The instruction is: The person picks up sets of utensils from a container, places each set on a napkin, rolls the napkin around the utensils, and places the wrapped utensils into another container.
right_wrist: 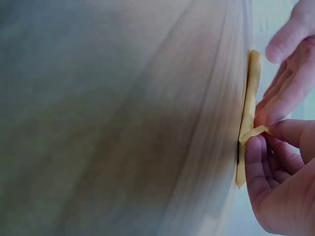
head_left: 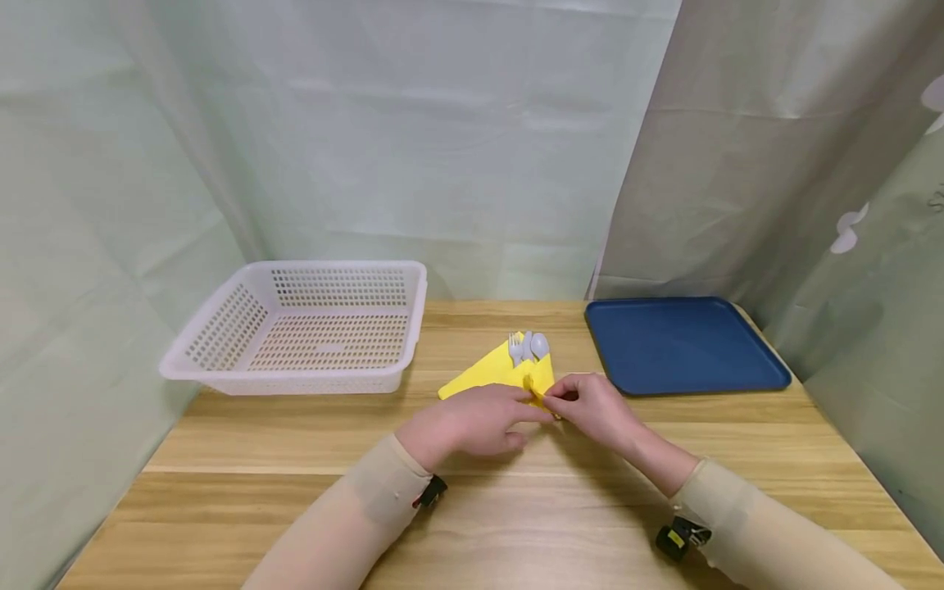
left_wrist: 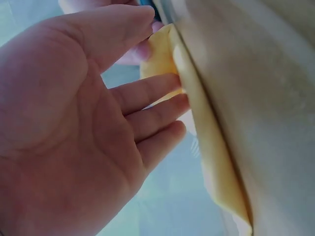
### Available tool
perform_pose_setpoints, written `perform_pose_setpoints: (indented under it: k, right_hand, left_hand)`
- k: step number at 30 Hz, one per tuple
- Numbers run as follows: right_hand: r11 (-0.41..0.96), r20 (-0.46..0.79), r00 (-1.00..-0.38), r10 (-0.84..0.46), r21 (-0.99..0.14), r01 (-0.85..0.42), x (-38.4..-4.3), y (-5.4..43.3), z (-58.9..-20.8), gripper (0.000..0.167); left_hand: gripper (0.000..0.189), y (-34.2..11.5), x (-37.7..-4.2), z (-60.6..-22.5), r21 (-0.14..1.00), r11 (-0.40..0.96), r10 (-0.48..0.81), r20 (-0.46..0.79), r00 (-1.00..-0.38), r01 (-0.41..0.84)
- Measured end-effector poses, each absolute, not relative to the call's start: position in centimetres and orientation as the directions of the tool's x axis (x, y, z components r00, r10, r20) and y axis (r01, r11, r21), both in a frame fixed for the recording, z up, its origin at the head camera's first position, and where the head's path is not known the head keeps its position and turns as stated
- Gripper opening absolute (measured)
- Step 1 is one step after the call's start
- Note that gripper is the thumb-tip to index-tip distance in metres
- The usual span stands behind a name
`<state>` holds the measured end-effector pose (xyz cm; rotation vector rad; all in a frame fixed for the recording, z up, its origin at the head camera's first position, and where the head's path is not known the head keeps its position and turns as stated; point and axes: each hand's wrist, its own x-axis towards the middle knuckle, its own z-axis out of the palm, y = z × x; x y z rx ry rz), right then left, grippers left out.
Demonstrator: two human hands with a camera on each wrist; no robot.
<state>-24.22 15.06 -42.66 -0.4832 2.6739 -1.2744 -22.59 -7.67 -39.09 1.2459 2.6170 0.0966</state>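
Note:
A yellow napkin point(head_left: 479, 373) lies partly folded on the wooden table, over a plastic fork point(head_left: 515, 348), knife point(head_left: 527, 346) and spoon point(head_left: 540, 345) whose heads stick out at the far side. My left hand point(head_left: 483, 419) rests its straight fingers on the napkin; in the left wrist view its fingertips point(left_wrist: 179, 101) touch the yellow edge. With thumb and index finger my right hand point(head_left: 593, 406) pinches a napkin corner, seen raised in the right wrist view point(right_wrist: 256, 132). The cutlery handles are hidden under the napkin.
A white perforated plastic basket point(head_left: 295, 381) stands at the back left of the table point(head_left: 531, 524). At the back right lies a dark blue tray point(head_left: 682, 344). Pale curtains point(head_left: 442, 147) hang behind and along both sides.

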Motion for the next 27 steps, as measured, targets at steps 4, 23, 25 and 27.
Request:
perform_pose_setpoints:
  k: [4, 23, 25, 27]
  right_hand:
    - [0.602, 0.021, -0.934, -0.356, -0.759, -0.247, -24.2, 14.9, -42.6, 0.009]
    - [0.667, 0.105, -0.891, -0.441, -0.626, -0.404, -23.9, 14.5, -42.8, 0.008]
    - [0.672, 0.117, -0.884, -0.452, -0.607, -0.424, -23.7, 14.5, -42.7, 0.010]
    - [0.674, 0.132, -0.875, -0.465, -0.588, -0.447, -23.7, 14.6, -42.6, 0.012]
  left_hand:
    - [0.046, -8.2, -23.0, -38.6, 0.181, 0.675, 0.738, -0.166, -0.654, 0.715]
    - [0.037, -8.9, -23.6, -37.8, 0.007, 0.749, 0.662, -0.014, -0.749, 0.662]
    - [0.038, -8.7, -23.5, -37.9, -0.002, 0.732, 0.681, -0.014, -0.732, 0.681]
    - [0.039, -8.5, -23.4, -37.9, 0.003, 0.712, 0.702, -0.022, -0.712, 0.702]
